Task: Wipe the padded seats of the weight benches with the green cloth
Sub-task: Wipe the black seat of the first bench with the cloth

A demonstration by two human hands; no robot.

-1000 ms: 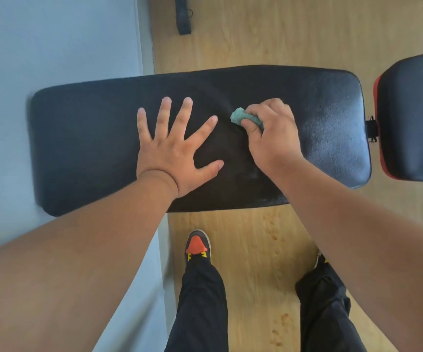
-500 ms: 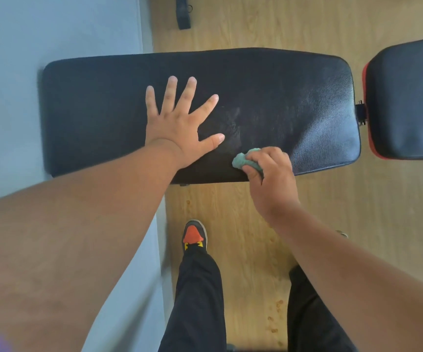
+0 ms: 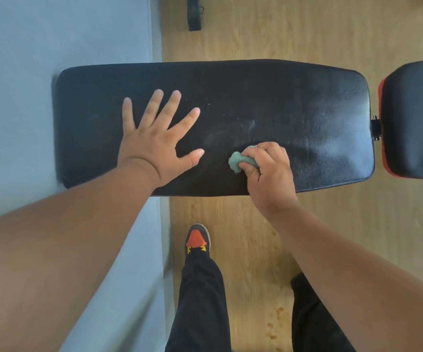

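Observation:
A long black padded bench seat lies across the view. My left hand rests flat on its left half, fingers spread. My right hand grips a bunched green cloth and presses it on the seat near the front edge, right of centre. Only a small part of the cloth shows past my fingers. Faint pale smears and specks mark the pad just above the cloth.
A second black pad with a red edge adjoins at the right, joined by a metal hinge. Wooden floor lies beyond and below; a grey mat covers the left. My legs and shoe stand below the bench.
My right hand with the cloth swept from the pad's middle down to the front edge, then came back up a little onto the pad. My left hand stayed flat.

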